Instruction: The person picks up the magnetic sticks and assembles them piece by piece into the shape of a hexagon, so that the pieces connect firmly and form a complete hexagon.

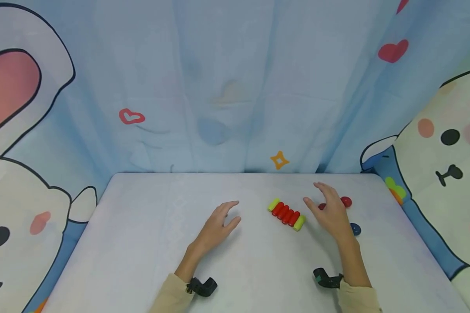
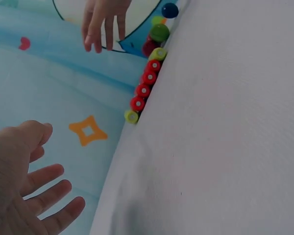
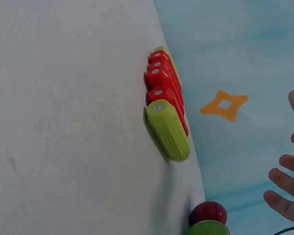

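Note:
A row of short rods lies side by side on the white table, several red ones between two yellow-green end ones. In the right wrist view the near yellow-green rod has ribbed sides and a small pale dot on its end. My left hand hovers left of the row, fingers relaxed, holding nothing. To the right of the row my right hand is raised, thumb and fingers spread apart, also holding nothing. It partly covers a dark red ball. Another red ball and a blue ball lie beside it.
A green ball shows in the left wrist view, close to the far end of the row; the right hand hides it from the head view. Behind the white table hangs a light blue printed curtain. Each wrist wears a black camera.

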Tool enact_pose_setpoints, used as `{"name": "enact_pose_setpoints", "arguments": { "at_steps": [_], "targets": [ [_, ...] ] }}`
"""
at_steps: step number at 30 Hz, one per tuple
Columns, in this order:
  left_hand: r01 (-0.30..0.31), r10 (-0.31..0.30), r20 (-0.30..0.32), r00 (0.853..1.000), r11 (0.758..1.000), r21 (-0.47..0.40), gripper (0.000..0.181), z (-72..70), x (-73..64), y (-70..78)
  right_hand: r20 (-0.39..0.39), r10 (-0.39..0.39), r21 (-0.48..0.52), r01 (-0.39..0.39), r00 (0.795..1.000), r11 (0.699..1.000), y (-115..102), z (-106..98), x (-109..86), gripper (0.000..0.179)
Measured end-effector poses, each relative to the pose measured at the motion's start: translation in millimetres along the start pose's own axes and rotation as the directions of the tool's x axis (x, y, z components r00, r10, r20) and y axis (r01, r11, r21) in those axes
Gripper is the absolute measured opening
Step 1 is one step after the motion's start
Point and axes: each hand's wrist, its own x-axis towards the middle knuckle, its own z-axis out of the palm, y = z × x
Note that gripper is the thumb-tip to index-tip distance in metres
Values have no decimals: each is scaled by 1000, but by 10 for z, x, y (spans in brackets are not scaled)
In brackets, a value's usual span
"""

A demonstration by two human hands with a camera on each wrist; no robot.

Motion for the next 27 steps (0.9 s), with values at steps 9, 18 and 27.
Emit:
{"name": "enact_pose_setpoints", "arguments": {
  "at_steps": [9,18,27],
  "targets": [
    [-29,35,87,996,997,-78,44,323,334,102,82,101,-28,-99,992,995,275,-317,-19,62],
    [-50,59,132,989,996,-71,42,607,564,162,125,176,-60,-170,976,984,419,-414,-93,56],
    [-48,58,148,987,996,-75,42,718,594,189,201,244,-54,-238,949,970,431,-426,-97,62]
  ]
}}
